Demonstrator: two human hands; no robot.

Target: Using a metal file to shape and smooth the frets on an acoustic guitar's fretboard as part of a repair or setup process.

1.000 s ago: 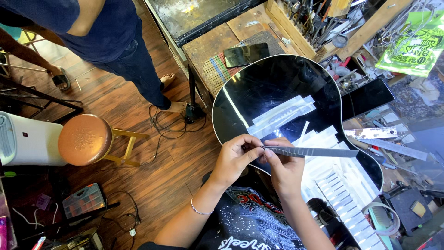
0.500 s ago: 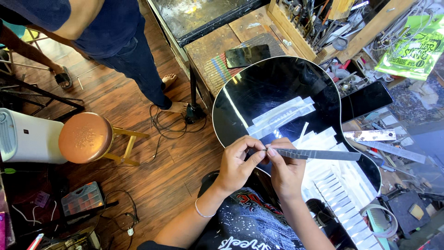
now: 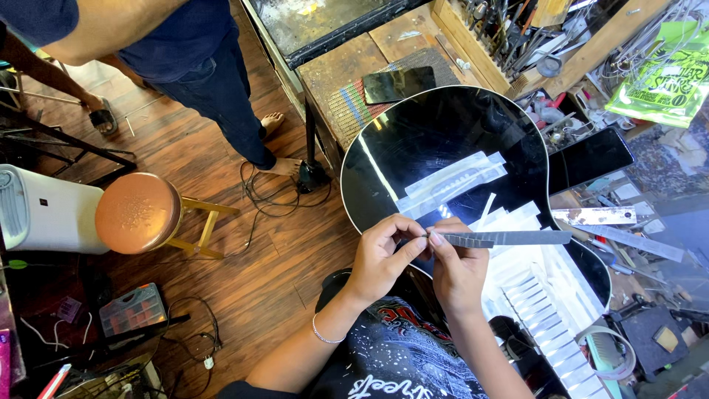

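Looking down through the head camera, I see my left hand (image 3: 380, 255) and my right hand (image 3: 456, 270) meeting in front of my chest, both pinched closed on the near end of a long grey strip (image 3: 502, 238), perhaps a steel ruler or a stiff length of tape; I cannot tell which. The left thumb and forefinger nip the very tip, while the right fingers clamp just beside them, and the rest of the strip juts out to my right, level, above the glossy black guitar body (image 3: 443, 133) lying across my lap and the bench. Compared with a second ago, the strip's near end sits slightly closer to me and the two hands have drawn tighter together, so I judge that the fingers are working at that tip rather than moving the strip anywhere. The guitar has not shifted. On its face lie pale strips of tape (image 3: 450, 181), and a fan of more white strips (image 3: 546, 295) spreads toward my right. Beyond it a dark phone (image 3: 399, 83) rests on a woven mat on the wooden workbench (image 3: 347, 63), with a tray of tools (image 3: 502, 29) behind. To my left stand a round copper-topped stool (image 3: 139, 213) and a white appliance (image 3: 44, 214) on the plank floor, and another person's legs (image 3: 221, 96), which have stepped slightly since the earlier view.
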